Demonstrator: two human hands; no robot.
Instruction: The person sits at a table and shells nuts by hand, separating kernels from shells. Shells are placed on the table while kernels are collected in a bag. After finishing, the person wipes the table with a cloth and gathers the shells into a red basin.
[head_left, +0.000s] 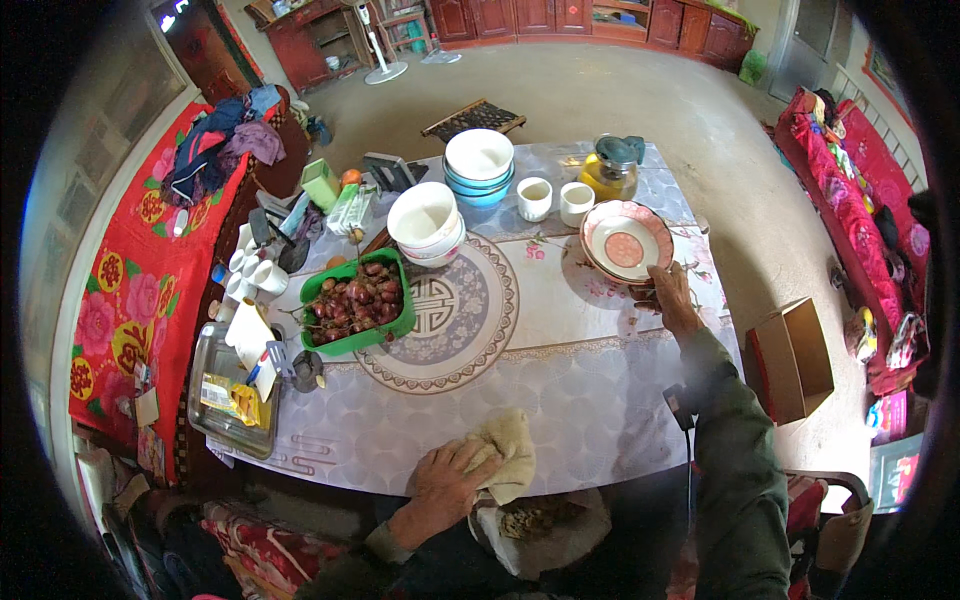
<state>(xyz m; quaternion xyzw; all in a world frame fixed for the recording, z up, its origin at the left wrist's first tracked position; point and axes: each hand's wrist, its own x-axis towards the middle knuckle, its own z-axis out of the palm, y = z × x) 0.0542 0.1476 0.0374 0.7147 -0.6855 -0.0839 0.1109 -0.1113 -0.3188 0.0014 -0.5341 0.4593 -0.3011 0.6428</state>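
Note:
At the table's front edge, my left hand (452, 474) lies on a folded cream cloth (511, 454) and holds it against the patterned tablecloth (592, 397). My right hand (669, 298) reaches to the right side and grips the near rim of a pink-and-white patterned bowl (626, 238). More than one rim shows there, so it seems to be a small stack. The fingers under the rim are partly hidden. Behind the bowl stand two white cups (535, 199) and a glass teapot (609, 174) with yellow liquid.
A green basket of grapes (358, 300) stands left of centre, beside stacked white bowls (425, 217) and blue bowls (480, 169). A clear-lidded tray (232, 420) and white mugs (259, 274) crowd the left edge. A black adapter with a cable (679, 409) lies near my right forearm; a cardboard box (795, 364) is on the floor.

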